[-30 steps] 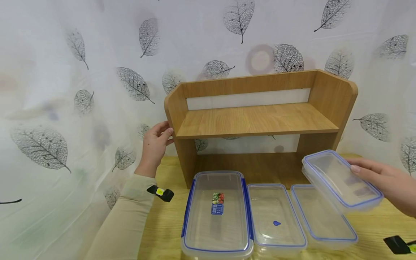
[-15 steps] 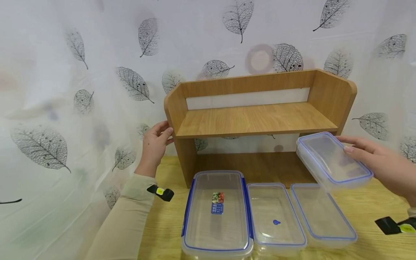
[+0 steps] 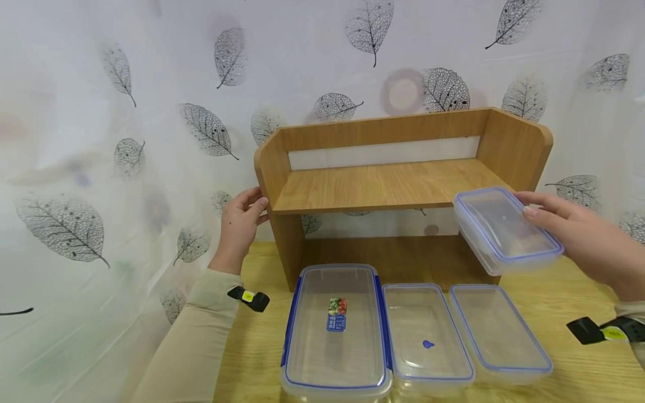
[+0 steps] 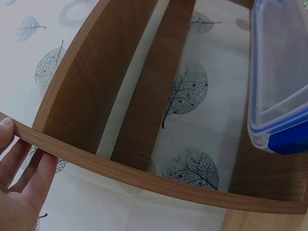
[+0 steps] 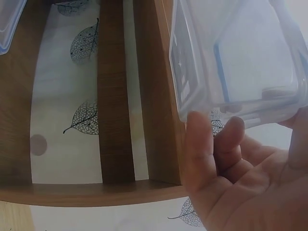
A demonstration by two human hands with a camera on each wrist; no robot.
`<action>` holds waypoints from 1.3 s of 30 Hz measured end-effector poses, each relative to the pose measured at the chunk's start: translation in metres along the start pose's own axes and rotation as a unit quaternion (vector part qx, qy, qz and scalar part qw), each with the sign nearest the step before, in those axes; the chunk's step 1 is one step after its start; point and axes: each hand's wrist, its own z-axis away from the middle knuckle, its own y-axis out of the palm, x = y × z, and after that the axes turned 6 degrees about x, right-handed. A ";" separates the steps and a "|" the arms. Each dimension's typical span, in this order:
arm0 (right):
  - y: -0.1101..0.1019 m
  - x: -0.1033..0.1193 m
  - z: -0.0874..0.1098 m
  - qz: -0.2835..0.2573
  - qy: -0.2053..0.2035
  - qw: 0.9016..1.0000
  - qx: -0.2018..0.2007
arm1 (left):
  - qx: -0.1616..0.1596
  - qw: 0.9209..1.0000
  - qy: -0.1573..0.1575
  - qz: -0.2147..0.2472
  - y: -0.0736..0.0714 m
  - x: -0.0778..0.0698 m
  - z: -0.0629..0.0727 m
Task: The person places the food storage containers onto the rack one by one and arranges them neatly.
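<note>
Wooden shelf (image 3: 393, 187) edge and clear container (image 3: 506, 226) edge are gripped by left and right hands (image 3: 242, 218) (image 3: 584, 235), room between.

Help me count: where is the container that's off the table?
In the head view, the held container is on the right, in the right hand, in front of the right end of the wooden shelf.

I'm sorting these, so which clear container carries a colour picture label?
The leftmost container on the table, with dark blue side clips. The middle container shows only a blue mark; the rightmost table container and the held container show none.
</note>
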 end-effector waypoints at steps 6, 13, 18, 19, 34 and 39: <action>-0.002 0.000 -0.007 -0.019 -0.029 0.999 -0.016 | 0.001 1.000 -0.001 0.002 0.000 0.000 0.000; -0.004 0.008 -0.014 -0.029 -0.038 0.999 -0.019 | 0.002 1.000 -0.002 0.003 0.000 0.000 0.000; -0.006 0.013 -0.016 -0.040 -0.042 0.998 -0.023 | 0.001 1.000 0.003 0.007 0.000 0.002 0.000; -0.007 0.013 -0.017 -0.043 -0.046 0.998 -0.024 | 0.002 1.000 0.003 0.008 0.000 0.002 -0.001; -0.014 0.034 -0.036 -0.048 -0.032 0.998 -0.010 | -0.005 1.000 -0.002 0.006 0.000 0.004 -0.002; -0.016 0.037 -0.042 -0.048 -0.022 0.999 0.001 | -0.004 1.000 -0.003 0.009 0.000 0.004 -0.002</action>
